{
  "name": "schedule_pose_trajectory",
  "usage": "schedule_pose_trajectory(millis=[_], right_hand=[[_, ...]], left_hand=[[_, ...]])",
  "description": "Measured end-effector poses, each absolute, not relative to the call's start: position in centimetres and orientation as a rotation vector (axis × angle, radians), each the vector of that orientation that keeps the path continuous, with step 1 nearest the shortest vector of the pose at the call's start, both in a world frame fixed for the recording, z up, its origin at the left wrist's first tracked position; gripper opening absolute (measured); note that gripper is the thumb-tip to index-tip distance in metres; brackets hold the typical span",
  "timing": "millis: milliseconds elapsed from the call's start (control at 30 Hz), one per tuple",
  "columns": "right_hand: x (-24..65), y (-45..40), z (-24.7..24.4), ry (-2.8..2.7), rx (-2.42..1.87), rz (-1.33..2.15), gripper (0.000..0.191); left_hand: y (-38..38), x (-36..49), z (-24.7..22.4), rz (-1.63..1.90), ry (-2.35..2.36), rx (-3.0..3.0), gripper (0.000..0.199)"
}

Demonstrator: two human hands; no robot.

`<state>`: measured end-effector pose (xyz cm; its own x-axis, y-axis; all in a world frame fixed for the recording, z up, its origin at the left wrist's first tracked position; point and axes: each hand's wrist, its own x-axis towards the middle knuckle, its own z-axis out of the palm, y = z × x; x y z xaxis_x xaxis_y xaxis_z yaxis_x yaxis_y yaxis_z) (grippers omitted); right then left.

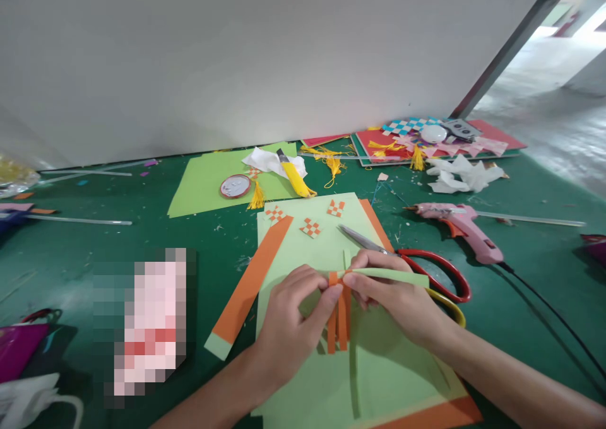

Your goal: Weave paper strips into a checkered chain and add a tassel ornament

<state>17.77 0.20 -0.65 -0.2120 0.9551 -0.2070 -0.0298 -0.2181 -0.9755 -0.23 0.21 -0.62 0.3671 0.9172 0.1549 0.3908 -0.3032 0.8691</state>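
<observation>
Between both hands, over a light green sheet [303, 391], are narrow orange paper strips [337, 322] hanging down, crossed at the top by a light green strip [392, 275]. My left hand [298, 315] pinches the left side of the strips with thumb and forefinger. Close beside it, my right hand [392, 284] pinches the crossing from the right, and the green strip sticks out over it. Small checkered woven pieces [310, 228] lie on the sheet's upper part. A wide orange strip [250, 284] with a green end lies left of my left hand.
Scissors [438, 265] with red and yellow handles lie just beyond my right hand. A pink glue gun [461, 224] with a black cord is further right. A yellow cutter [294, 173], a round tin [235, 186] and tissue [466, 174] lie towards the wall. A blurred-out object [154, 322] is at left.
</observation>
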Motion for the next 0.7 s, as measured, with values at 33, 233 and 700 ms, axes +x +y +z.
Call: schedule_pose_trajectory(millis=[33,233,700], right_hand=[[17.78,0.19,-0.69,-1.208,-1.220,1.554,0.030],[17.74,-0.03,-0.92,-1.219,-1.212,1.579,0.031],[17.44,-0.01,-0.42,-1.221,-1.246,1.617,0.029]], left_hand=[[0.23,-0.23,-0.58,0.872,1.139,1.862,0.028],[0.24,-0.32,-0.28,0.917,1.169,1.831,0.023],[0.18,-0.35,-0.05,0.909,1.206,1.768,0.027]])
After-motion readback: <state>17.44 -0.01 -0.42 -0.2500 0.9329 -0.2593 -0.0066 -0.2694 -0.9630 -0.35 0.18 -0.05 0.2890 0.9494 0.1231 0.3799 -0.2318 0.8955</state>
